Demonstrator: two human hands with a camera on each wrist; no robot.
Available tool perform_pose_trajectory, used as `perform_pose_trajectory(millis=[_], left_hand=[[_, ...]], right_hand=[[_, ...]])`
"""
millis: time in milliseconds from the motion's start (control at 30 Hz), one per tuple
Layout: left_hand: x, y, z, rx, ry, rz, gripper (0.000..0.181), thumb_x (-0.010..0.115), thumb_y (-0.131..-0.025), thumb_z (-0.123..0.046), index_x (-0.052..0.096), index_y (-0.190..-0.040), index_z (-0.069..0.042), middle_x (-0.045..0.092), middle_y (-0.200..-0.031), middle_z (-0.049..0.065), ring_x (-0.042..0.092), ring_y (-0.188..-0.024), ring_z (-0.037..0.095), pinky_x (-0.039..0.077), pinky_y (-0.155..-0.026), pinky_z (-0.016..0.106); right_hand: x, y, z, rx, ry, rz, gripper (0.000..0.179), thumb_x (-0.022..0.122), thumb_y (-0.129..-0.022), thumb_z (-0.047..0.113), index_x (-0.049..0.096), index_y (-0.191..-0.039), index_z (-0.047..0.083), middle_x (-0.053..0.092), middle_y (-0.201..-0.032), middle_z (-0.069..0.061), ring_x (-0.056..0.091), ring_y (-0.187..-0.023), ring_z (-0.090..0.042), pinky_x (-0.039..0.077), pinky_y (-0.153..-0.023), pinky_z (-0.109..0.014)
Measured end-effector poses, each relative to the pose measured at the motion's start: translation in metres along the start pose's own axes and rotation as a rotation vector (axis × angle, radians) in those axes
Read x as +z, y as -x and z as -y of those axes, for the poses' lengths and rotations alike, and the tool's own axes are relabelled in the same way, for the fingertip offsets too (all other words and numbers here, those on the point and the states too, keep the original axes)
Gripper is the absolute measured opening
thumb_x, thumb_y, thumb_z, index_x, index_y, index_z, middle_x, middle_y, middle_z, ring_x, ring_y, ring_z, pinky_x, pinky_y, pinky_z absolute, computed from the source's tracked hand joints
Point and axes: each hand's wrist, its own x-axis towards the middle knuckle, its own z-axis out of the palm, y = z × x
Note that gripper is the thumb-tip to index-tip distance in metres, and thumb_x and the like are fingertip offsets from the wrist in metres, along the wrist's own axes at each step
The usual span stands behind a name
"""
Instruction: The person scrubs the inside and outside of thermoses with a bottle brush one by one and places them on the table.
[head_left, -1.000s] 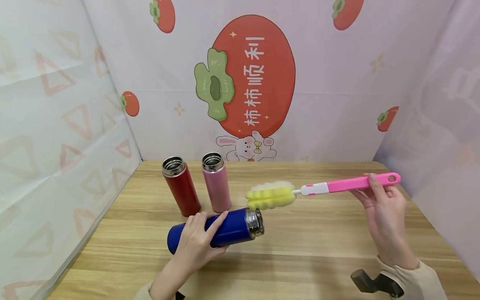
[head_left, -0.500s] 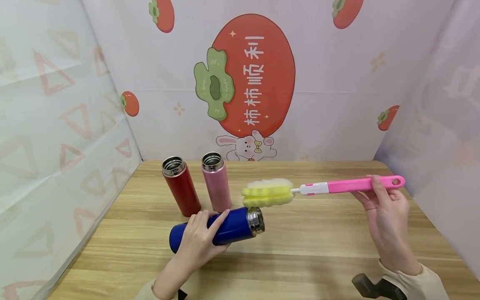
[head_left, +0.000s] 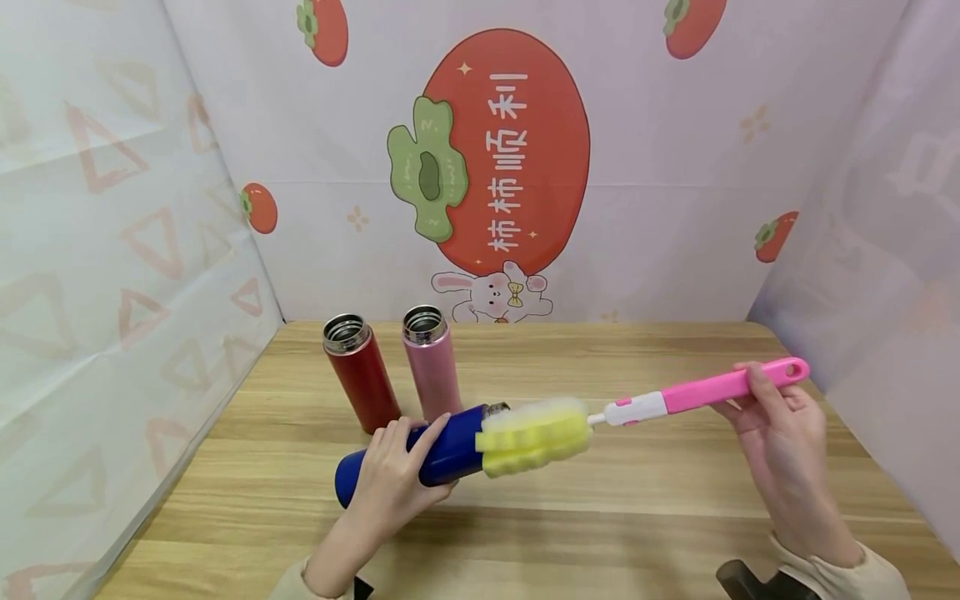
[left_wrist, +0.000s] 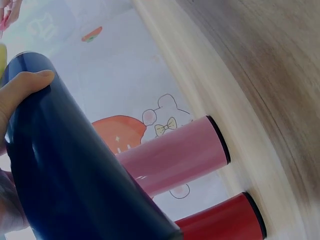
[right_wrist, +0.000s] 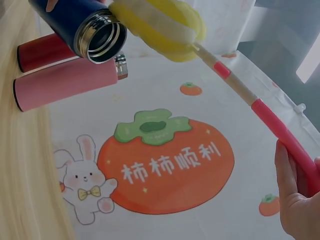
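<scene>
My left hand [head_left: 397, 467] grips a blue thermos bottle [head_left: 456, 448], tilted nearly on its side above the table with its mouth toward the right. Its steel mouth shows lidless in the right wrist view. In my right hand [head_left: 783, 454] is a bottle brush, held by its pink handle [head_left: 708, 392]. The yellow and white sponge head [head_left: 536, 437] hides most of the bottle's mouth in the head view. From the right wrist, the sponge head [right_wrist: 165, 25] appears beside the mouth, outside it; whether they touch I cannot tell.
A red thermos bottle [head_left: 363, 379] and a pink thermos bottle [head_left: 432, 371] stand upright and lidless behind the blue one. The wooden table [head_left: 600, 508] ends at a printed cloth backdrop [head_left: 660, 183], with cloth walls at both sides.
The brush's sponge head has come down from above the blue bottle's neck to in front of its mouth. My right hand has moved slightly down and right; my left hand still grips the bottle.
</scene>
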Motion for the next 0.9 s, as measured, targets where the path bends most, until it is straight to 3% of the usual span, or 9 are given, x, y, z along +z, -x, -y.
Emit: perform_pose_trajectory(millis=[333,567,900], left_hand=[[-0.002,0.002,0.003,-0.066,0.082,-0.013,0.081,0.083,-0.044,-0.037,0.056,-0.117,-0.012,0.054,-0.09,0.008,0.051,-0.077,0.021,0.042,-0.064,0.034],[-0.002,0.003,0.004,-0.083,0.128,-0.032,0.081,0.083,-0.045,-0.036,0.055,-0.117,-0.013,0.054,-0.092,0.008,0.052,-0.078,0.021,0.043,-0.064,0.034],[-0.005,0.005,0.003,-0.086,0.171,-0.001,0.08,0.082,-0.048,-0.038,0.054,-0.119,-0.014,0.053,-0.095,0.006,0.052,-0.082,0.02,0.044,-0.069,0.035]], right_hand=[[-0.009,0.003,0.004,0.022,0.106,0.049,0.026,0.032,-0.091,-0.008,0.057,-0.095,-0.014,0.059,-0.086,-0.016,0.062,-0.075,-0.022,0.05,-0.073,-0.034],[-0.011,0.003,0.004,0.012,0.202,0.0,0.022,0.037,-0.09,-0.008,0.058,-0.094,-0.012,0.061,-0.083,-0.015,0.063,-0.075,-0.02,0.05,-0.071,-0.032],[-0.013,-0.001,0.005,-0.008,0.241,-0.046,0.019,0.041,-0.089,-0.007,0.058,-0.094,-0.011,0.061,-0.084,-0.014,0.063,-0.077,-0.02,0.05,-0.071,-0.032]])
